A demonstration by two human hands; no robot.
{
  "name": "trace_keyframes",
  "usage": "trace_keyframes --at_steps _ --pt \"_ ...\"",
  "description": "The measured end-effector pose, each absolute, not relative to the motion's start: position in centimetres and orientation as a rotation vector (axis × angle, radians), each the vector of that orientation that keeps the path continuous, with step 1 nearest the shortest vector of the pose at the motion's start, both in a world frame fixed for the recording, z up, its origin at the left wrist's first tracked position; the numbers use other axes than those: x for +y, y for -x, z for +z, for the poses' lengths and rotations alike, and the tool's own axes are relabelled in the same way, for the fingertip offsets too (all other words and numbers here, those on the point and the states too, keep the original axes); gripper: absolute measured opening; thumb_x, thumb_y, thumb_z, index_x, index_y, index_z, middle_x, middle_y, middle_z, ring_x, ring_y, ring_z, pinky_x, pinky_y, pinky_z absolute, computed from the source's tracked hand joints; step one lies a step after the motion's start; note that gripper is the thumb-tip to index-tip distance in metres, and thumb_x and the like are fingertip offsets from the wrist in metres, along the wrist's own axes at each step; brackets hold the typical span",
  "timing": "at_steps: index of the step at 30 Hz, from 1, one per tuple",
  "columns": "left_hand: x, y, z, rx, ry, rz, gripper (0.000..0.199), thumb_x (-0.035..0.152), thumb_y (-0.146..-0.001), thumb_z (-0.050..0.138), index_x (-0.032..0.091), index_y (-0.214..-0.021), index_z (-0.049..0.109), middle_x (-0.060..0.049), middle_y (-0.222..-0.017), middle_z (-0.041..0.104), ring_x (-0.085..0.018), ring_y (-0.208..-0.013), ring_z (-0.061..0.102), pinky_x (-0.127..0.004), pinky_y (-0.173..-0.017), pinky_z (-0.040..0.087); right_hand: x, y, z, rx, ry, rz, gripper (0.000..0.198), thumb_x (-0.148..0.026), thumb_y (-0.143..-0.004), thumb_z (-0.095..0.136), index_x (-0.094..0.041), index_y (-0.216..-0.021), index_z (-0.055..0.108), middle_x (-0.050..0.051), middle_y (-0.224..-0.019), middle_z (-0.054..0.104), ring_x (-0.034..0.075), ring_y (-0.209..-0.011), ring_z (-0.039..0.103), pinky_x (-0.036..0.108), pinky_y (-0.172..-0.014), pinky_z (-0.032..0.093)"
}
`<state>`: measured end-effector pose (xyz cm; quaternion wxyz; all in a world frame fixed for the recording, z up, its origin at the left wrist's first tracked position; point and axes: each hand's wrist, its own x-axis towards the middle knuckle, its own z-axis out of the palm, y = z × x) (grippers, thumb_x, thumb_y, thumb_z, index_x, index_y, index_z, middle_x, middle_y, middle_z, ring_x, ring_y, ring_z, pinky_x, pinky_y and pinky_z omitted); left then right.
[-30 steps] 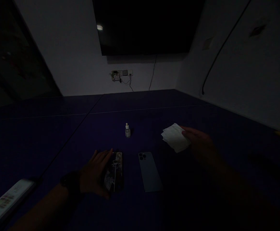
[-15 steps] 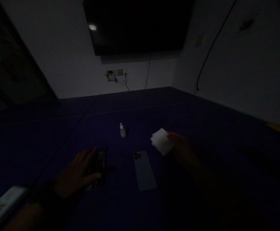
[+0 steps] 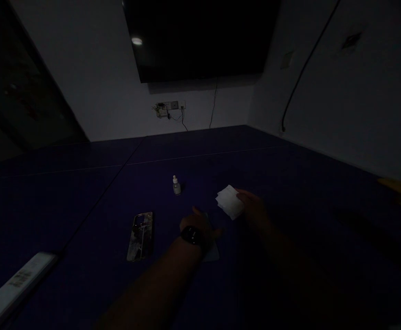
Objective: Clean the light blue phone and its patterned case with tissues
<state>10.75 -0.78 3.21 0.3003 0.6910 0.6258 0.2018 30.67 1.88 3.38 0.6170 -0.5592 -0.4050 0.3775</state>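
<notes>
My left hand (image 3: pixel 202 225), a dark watch on its wrist, lies over the phone (image 3: pixel 212 253) and covers its middle and camera area. Its thumb points out to the right and one finger sticks up at the left; the other fingers are mostly hidden. The phone rests face down on the dark blue table. At the right, my right hand (image 3: pixel 253 208) is closed on a small stack of white tissues (image 3: pixel 230 201), held by its right edge. A patterned phone case (image 3: pixel 140 237) lies left of my left forearm. Beyond the hands stands a small dropper bottle (image 3: pixel 176 187).
A long white box-like object (image 3: pixel 18 284) lies at the lower left on the table (image 3: pixel 93 183). Something yellow (image 3: pixel 398 185) is at the right edge. A screen (image 3: pixel 203 41) hangs on the wall above sockets and cables (image 3: pixel 169 107). The light is dim.
My left hand has left the patterned phone case and moved right onto the phone. The case is uncovered now. My right hand keeps the tissues in nearly the same place.
</notes>
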Motion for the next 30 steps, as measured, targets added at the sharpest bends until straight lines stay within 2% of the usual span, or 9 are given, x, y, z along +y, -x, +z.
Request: trace_keyframes --at_steps 6,10,12,14,16,18,20,22,30 --pt "-0.6 -10.9 1.0 1.579 -1.646 0.702 0.111 0.052 -0.063 0.080 0.016 -0.157 0.033 -0.033 -0.139 0.056 -0.057 -0.133 0.046 -0.062 -0.098 0.040 2.3 -31.1 3.3 -0.864 1.296 0.882 0.034 -0.040 -0.060 0.069 -0.021 -0.086 0.080 0.008 -0.094 0.079 0.031 -0.095 0.070 0.036 -0.076 0.050" --pt "-0.6 -9.6 1.4 1.446 -1.544 0.746 0.109 0.045 -0.057 0.086 0.017 -0.152 0.041 -0.028 -0.133 0.061 -0.054 -0.137 0.044 -0.053 -0.098 0.043 2.4 -31.0 3.2 -0.852 1.274 0.901 0.034 -0.039 -0.061 0.068 -0.021 -0.087 0.080 0.007 -0.092 0.079 0.030 -0.092 0.070 0.035 -0.073 0.050" --pt "-0.3 -8.6 2.0 1.378 -1.481 0.761 0.097 0.043 -0.057 0.088 0.017 -0.143 0.051 -0.023 -0.121 0.068 -0.050 -0.134 0.049 -0.046 -0.095 0.045 2.5 -31.0 3.2 -0.841 1.261 0.911 0.036 -0.040 -0.061 0.067 -0.020 -0.088 0.079 0.008 -0.092 0.079 0.029 -0.090 0.070 0.035 -0.071 0.050" --pt "-0.1 -7.6 2.6 1.306 -1.405 0.776 0.075 0.041 -0.061 0.088 0.017 -0.128 0.061 -0.017 -0.102 0.072 -0.045 -0.123 0.059 -0.039 -0.088 0.048 2.5 -30.9 3.3 -0.832 1.249 0.918 0.037 -0.040 -0.061 0.067 -0.019 -0.089 0.079 0.008 -0.090 0.078 0.028 -0.087 0.070 0.034 -0.070 0.050" --pt "0.0 -6.5 3.1 1.212 -1.316 0.785 0.053 0.035 -0.067 0.086 0.017 -0.112 0.066 -0.010 -0.082 0.070 -0.037 -0.102 0.068 -0.033 -0.078 0.048 2.5 -30.8 3.3 -0.827 1.236 0.924 0.037 -0.040 -0.060 0.068 -0.019 -0.088 0.078 0.008 -0.088 0.078 0.028 -0.085 0.070 0.034 -0.069 0.050" --pt "-0.3 -5.9 3.5 1.109 -1.213 0.797 0.043 0.035 -0.075 0.081 0.018 -0.111 0.066 -0.003 -0.069 0.066 -0.027 -0.076 0.068 -0.030 -0.069 0.047 2.5 -30.7 3.3 -0.821 1.222 0.933 0.036 -0.040 -0.059 0.068 -0.019 -0.087 0.078 0.007 -0.085 0.077 0.027 -0.082 0.069 0.034 -0.067 0.050" --pt "-0.9 -5.7 3.6 1.010 -1.096 0.832 0.044 0.041 -0.084 0.073 0.020 -0.120 0.062 -0.001 -0.072 0.065 -0.021 -0.065 0.064 -0.028 -0.065 0.047 2.4 -30.6 3.3 -0.812 1.213 0.944 0.034 -0.040 -0.059 0.068 -0.019 -0.085 0.078 0.007 -0.084 0.077 0.027 -0.081 0.070 0.033 -0.066 0.050" --pt "-1.6 -6.0 3.6 0.923 -0.972 0.880 0.047 0.046 -0.088 0.064 0.019 -0.126 0.059 -0.002 -0.078 0.067 -0.019 -0.064 0.064 -0.028 -0.064 0.049 2.3 -30.5 3.3 -0.805 1.207 0.953 0.033 -0.039 -0.060 0.068 -0.019 -0.085 0.078 0.007 -0.084 0.077 0.027 -0.081 0.070 0.033 -0.065 0.050" --pt "-3.4 -6.7 4.3 0.704 -0.588 0.985 0.065 0.053 -0.091 0.052 0.019 -0.146 0.047 -0.009 -0.087 0.072 -0.025 -0.069 0.070 -0.034 -0.064 0.054 2.2 -30.5 3.4 -0.820 1.214 0.972 0.032 -0.037 -0.059 0.069 -0.019 -0.084 0.079 0.007 -0.085 0.078 0.027 -0.082 0.070 0.033 -0.066 0.050"
